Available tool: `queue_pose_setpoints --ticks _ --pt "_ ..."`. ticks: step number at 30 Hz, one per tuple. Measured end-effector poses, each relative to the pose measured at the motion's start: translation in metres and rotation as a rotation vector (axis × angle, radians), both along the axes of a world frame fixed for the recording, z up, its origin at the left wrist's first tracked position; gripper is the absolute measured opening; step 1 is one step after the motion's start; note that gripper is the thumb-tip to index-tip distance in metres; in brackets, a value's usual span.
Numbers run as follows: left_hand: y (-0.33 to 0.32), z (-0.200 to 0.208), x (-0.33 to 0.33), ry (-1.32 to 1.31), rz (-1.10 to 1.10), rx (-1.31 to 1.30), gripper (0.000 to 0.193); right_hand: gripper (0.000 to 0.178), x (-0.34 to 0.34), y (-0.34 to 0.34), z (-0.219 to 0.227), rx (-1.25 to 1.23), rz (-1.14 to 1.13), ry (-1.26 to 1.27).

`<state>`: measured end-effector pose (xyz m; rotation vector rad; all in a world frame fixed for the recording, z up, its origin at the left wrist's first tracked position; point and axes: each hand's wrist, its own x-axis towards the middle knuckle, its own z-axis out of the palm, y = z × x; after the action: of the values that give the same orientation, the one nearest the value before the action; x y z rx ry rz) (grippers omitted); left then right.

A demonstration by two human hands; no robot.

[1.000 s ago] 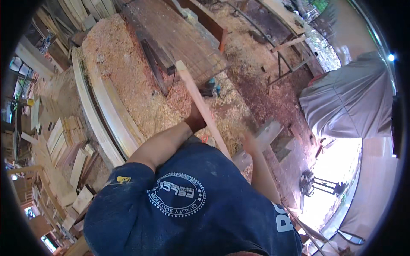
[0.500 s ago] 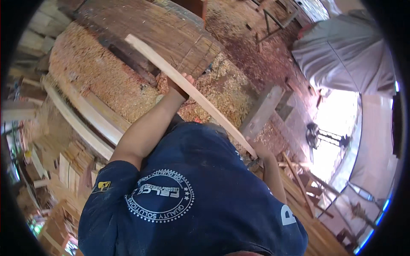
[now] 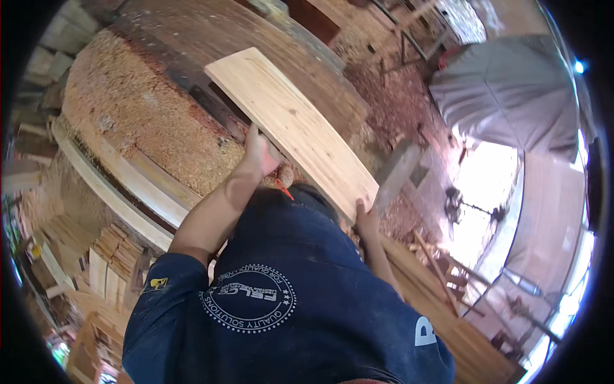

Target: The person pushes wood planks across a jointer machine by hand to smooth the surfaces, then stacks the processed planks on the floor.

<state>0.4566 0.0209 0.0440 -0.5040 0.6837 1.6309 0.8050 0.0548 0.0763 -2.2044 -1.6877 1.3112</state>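
A pale wooden board slants across the middle of the head view, its broad face turned up and marked with a few small knots. My left hand grips its near long edge, left of the middle, with part of the fingers hidden beneath the wood. At the board's lower right end, my right hand holds on with the thumb lying on the upper face. Below the board stands a dark, worn wooden workbench, and sawdust is heaped along its near side.
Long pale planks lie at the left, above stacked wood pieces. A grey beam stands just past the board's right end. Grey cloth covers something at the far right. Brown planks lie at the lower right.
The board has rolled from its narrow edge to its broad face. My left hand has shifted down and slightly left, with its fingers now under the board; my right hand has moved left.
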Motion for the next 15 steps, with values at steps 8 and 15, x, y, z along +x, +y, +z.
queue_pose_setpoints --ticks 8,15 --pt "-0.058 -0.036 -0.082 1.153 -0.294 -0.654 0.066 0.054 -0.105 0.058 -0.070 -0.077 0.470 -0.046" --pt "0.008 -0.061 -0.130 2.070 -0.612 -0.783 0.062 0.041 -0.150 0.096 -0.075 0.789 1.023 0.222"
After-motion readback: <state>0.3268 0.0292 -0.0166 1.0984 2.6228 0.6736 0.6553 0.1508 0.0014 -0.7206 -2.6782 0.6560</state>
